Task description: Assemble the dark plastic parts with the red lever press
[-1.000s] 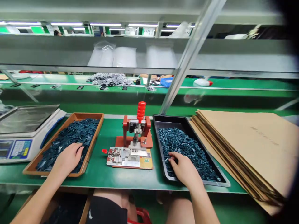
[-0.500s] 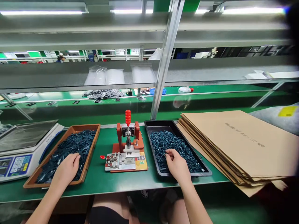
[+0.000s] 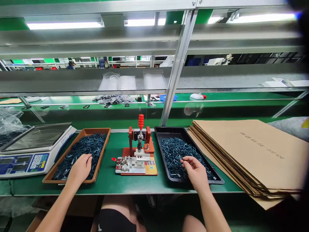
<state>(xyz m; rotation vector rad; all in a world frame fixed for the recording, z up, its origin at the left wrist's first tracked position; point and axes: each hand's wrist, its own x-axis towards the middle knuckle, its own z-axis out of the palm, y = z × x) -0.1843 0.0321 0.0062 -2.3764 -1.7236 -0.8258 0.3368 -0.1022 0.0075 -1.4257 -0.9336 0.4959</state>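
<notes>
My left hand (image 3: 80,168) is over the near right part of a brown tray (image 3: 45,177) heaped with dark flat parts (image 3: 84,145); its fingers are pressed together, and what they hold is hidden. Over a black tray (image 3: 171,130) of small dark blue-green parts (image 3: 176,148), my right hand (image 3: 196,170) has thumb and forefinger pinched, with something too small to name between the tips. Between the trays stands a metal fixture (image 3: 138,154) on a red base, its red-handled clamp lever (image 3: 141,121) upright.
At the left is a weighing scale (image 3: 36,151) beside a plastic bag (image 3: 11,120). A stack of brown cardboard sheets (image 3: 241,145) lies at the right. A metal post (image 3: 178,67) and shelf (image 3: 84,80) with white packs (image 3: 126,83) stand behind.
The view has shifted, so the bench items sit further right. My right hand has lifted slightly from the parts, its fingers more curled. My left hand stays at the brown tray.
</notes>
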